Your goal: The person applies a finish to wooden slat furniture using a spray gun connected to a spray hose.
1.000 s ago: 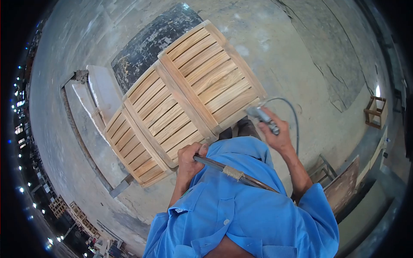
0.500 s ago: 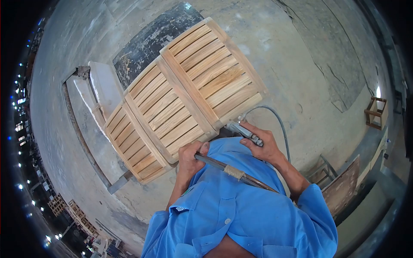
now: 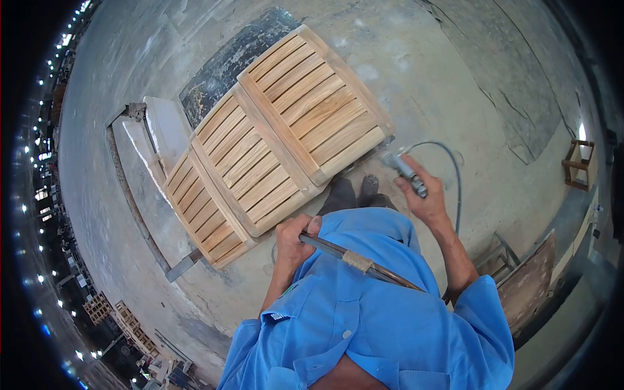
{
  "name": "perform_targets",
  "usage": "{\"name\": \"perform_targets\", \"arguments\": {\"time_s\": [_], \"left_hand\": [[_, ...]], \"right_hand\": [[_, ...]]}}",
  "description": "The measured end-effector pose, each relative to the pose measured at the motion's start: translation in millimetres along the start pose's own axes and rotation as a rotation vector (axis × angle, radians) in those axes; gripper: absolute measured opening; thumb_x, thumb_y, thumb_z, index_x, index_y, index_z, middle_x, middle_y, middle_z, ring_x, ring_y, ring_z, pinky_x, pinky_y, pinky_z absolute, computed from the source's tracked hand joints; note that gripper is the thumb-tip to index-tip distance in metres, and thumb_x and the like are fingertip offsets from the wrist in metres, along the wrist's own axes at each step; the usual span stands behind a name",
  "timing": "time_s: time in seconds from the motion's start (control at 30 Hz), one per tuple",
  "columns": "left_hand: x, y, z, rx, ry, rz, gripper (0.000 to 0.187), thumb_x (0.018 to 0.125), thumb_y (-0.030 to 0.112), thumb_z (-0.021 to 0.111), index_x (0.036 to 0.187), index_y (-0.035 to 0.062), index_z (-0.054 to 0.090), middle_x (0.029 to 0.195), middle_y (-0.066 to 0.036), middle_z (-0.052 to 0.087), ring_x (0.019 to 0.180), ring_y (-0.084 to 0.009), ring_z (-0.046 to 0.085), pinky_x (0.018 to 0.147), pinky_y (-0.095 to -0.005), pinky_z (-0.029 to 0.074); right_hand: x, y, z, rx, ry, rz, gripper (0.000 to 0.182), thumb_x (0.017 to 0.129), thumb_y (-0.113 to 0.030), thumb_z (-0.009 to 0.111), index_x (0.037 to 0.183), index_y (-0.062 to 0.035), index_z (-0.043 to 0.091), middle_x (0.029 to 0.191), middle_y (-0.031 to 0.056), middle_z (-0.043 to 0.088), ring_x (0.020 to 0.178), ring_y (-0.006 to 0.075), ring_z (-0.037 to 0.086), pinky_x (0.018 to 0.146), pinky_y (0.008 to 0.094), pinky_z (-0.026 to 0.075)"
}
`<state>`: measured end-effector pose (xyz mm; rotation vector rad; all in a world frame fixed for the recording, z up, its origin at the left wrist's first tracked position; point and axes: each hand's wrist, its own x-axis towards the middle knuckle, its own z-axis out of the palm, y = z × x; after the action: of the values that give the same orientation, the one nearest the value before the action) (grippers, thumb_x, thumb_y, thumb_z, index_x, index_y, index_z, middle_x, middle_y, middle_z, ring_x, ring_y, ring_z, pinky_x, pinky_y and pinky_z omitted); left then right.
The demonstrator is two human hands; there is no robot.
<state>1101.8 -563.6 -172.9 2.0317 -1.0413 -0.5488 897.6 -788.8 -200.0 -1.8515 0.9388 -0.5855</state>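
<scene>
My left hand [image 3: 298, 242] is closed around one end of a long dark rod [image 3: 327, 247], which slants across the front of the blue shirt. A pale wrapped band circles the rod near its middle. My right hand [image 3: 424, 195] grips a silver air tool [image 3: 408, 170] with a hose attached, held over the floor beside the wooden panels. The slatted panels [image 3: 260, 140] lie side by side in a row of three, the left hand just below their near edge. What lies inside my left palm is hidden.
A dark hose [image 3: 456, 175] curves down to the right of my right hand. Left of the panels stands a rusty metal frame [image 3: 122, 172] with a white board [image 3: 164, 123]. A small wooden frame [image 3: 580, 164] stands far right, and a brown board [image 3: 526, 276] leans lower right.
My right hand has moved right with the air tool, away from the panels' edge. Dark shoes now show beneath. The left hand still grips the rod.
</scene>
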Motion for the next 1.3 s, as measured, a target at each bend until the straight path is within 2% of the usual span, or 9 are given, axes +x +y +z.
{"name": "perform_targets", "arguments": {"time_s": [0.17, 0.23, 0.37, 0.43, 0.63, 0.87, 1.07, 1.2, 1.3], "left_hand": [[-13.2, 6.0, 12.3, 0.023, 0.005, 0.004, 0.032, 0.094, 0.020, 0.072, 0.069, 0.0055, 0.058, 0.052, -0.012, 0.050, 0.046, -0.0324, 0.052, 0.050, -0.0397, 0.043], [-16.7, 8.4, 17.4, 0.031, 0.003, 0.014, 0.033, 0.094, 0.020, 0.072, 0.069, 0.0056, 0.058, 0.052, -0.012, 0.050, 0.046, -0.0330, 0.052, 0.051, -0.0399, 0.043], [-20.1, 15.3, 25.7, 0.014, 0.014, 0.015, 0.034, 0.095, 0.021, 0.072, 0.068, 0.0057, 0.058, 0.052, -0.013, 0.049, 0.046, -0.0333, 0.052, 0.050, -0.0403, 0.042], [-20.6, 18.6, 29.2, 0.012, 0.004, 0.016, 0.034, 0.095, 0.022, 0.072, 0.068, 0.0057, 0.058, 0.052, -0.013, 0.049, 0.046, -0.0332, 0.052, 0.050, -0.0403, 0.042], [-16.3, 27.8, 37.4, 0.019, -0.005, 0.058, 0.037, 0.096, 0.024, 0.071, 0.066, 0.0058, 0.058, 0.052, -0.013, 0.049, 0.046, -0.0330, 0.053, 0.049, -0.0403, 0.042], [-17.7, 32.7, 41.0, 0.037, -0.045, 0.077, 0.035, 0.095, 0.025, 0.072, 0.068, 0.0051, 0.061, 0.053, -0.013, 0.051, 0.047, -0.0334, 0.054, 0.048, -0.0412, 0.042], [-21.5, 35.0, 43.4, 0.064, -0.080, 0.126, 0.036, 0.097, 0.024, 0.070, 0.069, 0.0037, 0.059, 0.055, -0.010, 0.050, 0.049, -0.0238, 0.051, 0.050, -0.0367, 0.041], [-24.5, 35.9, 44.2, 0.075, -0.095, 0.117, 0.033, 0.094, 0.024, 0.072, 0.070, 0.0062, 0.061, 0.054, -0.013, 0.052, 0.048, -0.0324, 0.054, 0.048, -0.0413, 0.042], [-25.3, 37.7, 43.9, 0.079, -0.102, 0.117, 0.037, 0.097, 0.024, 0.070, 0.068, 0.0040, 0.058, 0.054, -0.011, 0.050, 0.048, -0.0265, 0.051, 0.049, -0.0382, 0.041]], "right_hand": [[-25.1, -17.6, 22.1, 0.135, -0.205, -0.165, 0.051, 0.085, -0.019, 0.083, 0.132, -0.0093, 0.067, 0.110, 0.0199, 0.074, 0.097, 0.0301, 0.076, 0.081, 0.0362, 0.059], [-28.6, -31.6, 15.5, 0.173, -0.466, 0.051, 0.052, 0.087, -0.014, 0.081, 0.135, -0.0033, 0.063, 0.122, 0.0236, 0.070, 0.110, 0.0319, 0.072, 0.092, 0.0341, 0.055], [-38.5, -8.7, 9.8, 0.144, -0.408, 0.017, 0.052, 0.087, -0.014, 0.080, 0.135, -0.0034, 0.063, 0.121, 0.0237, 0.071, 0.109, 0.0312, 0.073, 0.091, 0.0344, 0.055], [-38.3, 6.5, -2.6, 0.104, -0.175, -0.067, 0.053, 0.084, -0.017, 0.083, 0.134, -0.0089, 0.065, 0.109, 0.0209, 0.074, 0.093, 0.0309, 0.076, 0.078, 0.0359, 0.058], [-40.0, 26.5, -53.5, -0.033, 0.037, 0.031, 0.052, 0.086, -0.016, 0.082, 0.134, -0.0061, 0.065, 0.115, 0.0219, 0.073, 0.098, 0.0267, 0.076, 0.080, 0.0344, 0.058], [-56.6, 34.4, -53.8, 0.024, 0.068, 0.074, 0.052, 0.086, -0.016, 0.082, 0.134, -0.0064, 0.065, 0.116, 0.0218, 0.073, 0.100, 0.0282, 0.075, 0.082, 0.0343, 0.058], [-77.4, 9.9, -17.6, 0.193, -0.314, -0.008, 0.053, 0.084, -0.021, 0.083, 0.133, -0.0100, 0.066, 0.112, 0.0205, 0.074, 0.097, 0.0308, 0.076, 0.082, 0.0352, 0.058], [-79.2, 8.9, -5.3, 0.141, -0.356, -0.063, 0.054, 0.083, -0.023, 0.084, 0.132, -0.0107, 0.066, 0.112, 0.0198, 0.074, 0.097, 0.0312, 0.075, 0.083, 0.0353, 0.058], [-78.0, 23.3, -15.9, 0.159, -0.291, 0.011, 0.052, 0.084, -0.021, 0.083, 0.132, -0.0097, 0.066, 0.112, 0.0197, 0.074, 0.096, 0.0322, 0.075, 0.082, 0.0355, 0.058]]}}
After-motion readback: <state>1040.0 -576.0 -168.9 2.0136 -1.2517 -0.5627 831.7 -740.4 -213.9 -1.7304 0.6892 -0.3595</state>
